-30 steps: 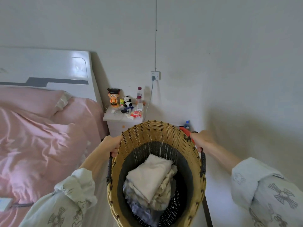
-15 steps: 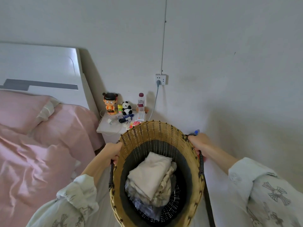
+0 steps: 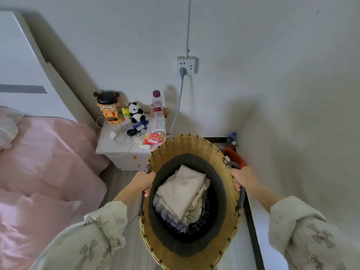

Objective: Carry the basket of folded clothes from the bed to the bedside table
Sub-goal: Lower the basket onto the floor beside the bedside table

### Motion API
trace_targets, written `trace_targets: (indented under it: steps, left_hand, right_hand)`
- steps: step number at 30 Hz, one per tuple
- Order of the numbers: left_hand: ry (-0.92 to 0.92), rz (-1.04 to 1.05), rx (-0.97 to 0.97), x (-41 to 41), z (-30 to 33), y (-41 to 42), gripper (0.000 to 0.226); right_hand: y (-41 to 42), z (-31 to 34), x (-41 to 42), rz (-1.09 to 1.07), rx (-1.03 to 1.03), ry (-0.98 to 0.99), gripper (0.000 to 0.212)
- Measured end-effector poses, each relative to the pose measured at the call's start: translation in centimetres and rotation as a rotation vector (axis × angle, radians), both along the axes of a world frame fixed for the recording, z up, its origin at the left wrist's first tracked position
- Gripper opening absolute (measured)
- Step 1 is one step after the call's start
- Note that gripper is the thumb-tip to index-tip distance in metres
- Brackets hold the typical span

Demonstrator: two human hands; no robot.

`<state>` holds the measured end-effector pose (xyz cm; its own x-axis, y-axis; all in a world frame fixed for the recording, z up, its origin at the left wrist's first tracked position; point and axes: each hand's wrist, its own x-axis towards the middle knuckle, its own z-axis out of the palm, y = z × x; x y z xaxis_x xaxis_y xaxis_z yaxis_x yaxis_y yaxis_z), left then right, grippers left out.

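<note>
A tall woven basket (image 3: 187, 147), tan with a dark inner band, hangs in front of me above the floor. Folded clothes (image 3: 183, 191), beige on top, lie inside it. My left hand (image 3: 143, 181) grips the dark handle on its left side and my right hand (image 3: 243, 178) grips the handle on its right side. The white bedside table (image 3: 115, 148) stands just beyond the basket's far rim, to the left, against the wall. The bed (image 3: 39, 172) with its pink quilt lies at the left.
The table top holds a doll figure (image 3: 108, 107), a panda toy (image 3: 137, 112), a water bottle (image 3: 157, 104), keys, packets and a white cable. A socket (image 3: 186, 65) with a plugged cord is on the wall. A red object (image 3: 234, 155) and bottles sit in the corner.
The bedside table has come much closer and larger in view. The basket, still held by both hands, has moved toward it, and the bed has slid off to the left.
</note>
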<state>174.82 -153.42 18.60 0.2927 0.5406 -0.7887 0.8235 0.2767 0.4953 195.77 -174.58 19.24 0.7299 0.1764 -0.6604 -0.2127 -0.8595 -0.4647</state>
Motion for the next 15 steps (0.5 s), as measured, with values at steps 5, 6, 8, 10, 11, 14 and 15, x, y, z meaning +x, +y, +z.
trace_targets:
  steps: [5, 6, 8, 10, 11, 14, 15]
  left_hand:
    - [0.095, 0.013, -0.006, 2.8, -4.0, 1.6, 0.032]
    - [0.119, 0.012, -0.01, 3.2, -4.8, 1.7, 0.034]
    - [0.164, 0.036, -0.025, 4.0, -6.9, 1.9, 0.034]
    - [0.208, 0.064, -0.053, 4.6, -9.3, 1.9, 0.03]
    - [0.235, 0.069, -0.061, 4.9, -10.5, 2.0, 0.03]
    - [0.295, 0.085, -0.088, 5.8, -15.0, 2.9, 0.031]
    - [0.303, 0.094, -0.082, 6.0, -15.9, 3.1, 0.032]
  right_hand:
    - [2.7, -4.4, 2.7, -0.023, -0.023, 0.013, 0.031]
    - [3.1, -5.3, 3.2, -0.02, -0.012, 0.021, 0.031]
    - [4.0, -7.6, 4.2, -0.012, -0.004, 0.051, 0.03]
    - [4.7, -10.2, 4.9, 0.032, -0.025, 0.077, 0.03]
    - [4.9, -11.5, 5.2, 0.05, -0.046, 0.086, 0.034]
    - [5.8, -15.7, 6.2, 0.048, -0.079, 0.114, 0.035]
    - [5.9, -16.5, 6.3, 0.04, -0.083, 0.124, 0.032]
